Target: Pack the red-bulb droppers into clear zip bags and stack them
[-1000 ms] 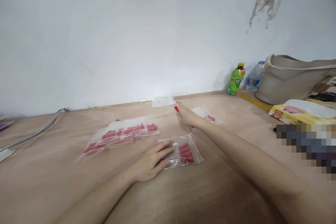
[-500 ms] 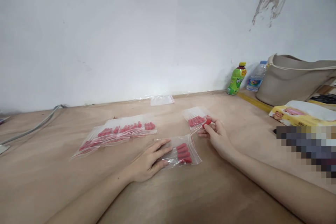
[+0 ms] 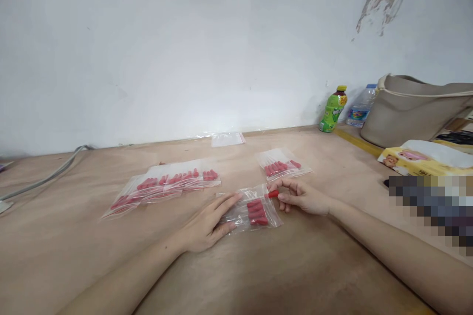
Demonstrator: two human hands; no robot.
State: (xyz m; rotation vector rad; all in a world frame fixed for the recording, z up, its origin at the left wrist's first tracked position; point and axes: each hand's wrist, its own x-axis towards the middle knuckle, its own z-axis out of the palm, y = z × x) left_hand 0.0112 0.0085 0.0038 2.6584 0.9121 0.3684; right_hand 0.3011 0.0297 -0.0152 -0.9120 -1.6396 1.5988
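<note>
A clear zip bag [image 3: 240,226] lies in front of me with several red-tipped thin sticks [image 3: 257,212] side by side inside. My left hand [image 3: 209,226] rests on the bag's left part, fingers stretched out and pressing it to the table. At the bag's right opening, my right hand [image 3: 297,196] pinches another stick by its red end [image 3: 273,194]. The thin part of that stick reaches into the bag and shows faintly through the plastic. What the red ends are made of, I cannot tell.
Filled zip bags [image 3: 173,179] overlap at left; another filled bag [image 3: 283,163] lies behind my right hand. Flat bags [image 3: 228,139] lie by the wall. At right stand a green bottle [image 3: 333,110], a water bottle [image 3: 362,107], a beige bin [image 3: 410,113] and a yellow tissue pack [image 3: 417,160].
My right hand has moved down and left, sliding the stick into the bag's opening. The filled bag behind is now more exposed. My left hand stays on the bag.
</note>
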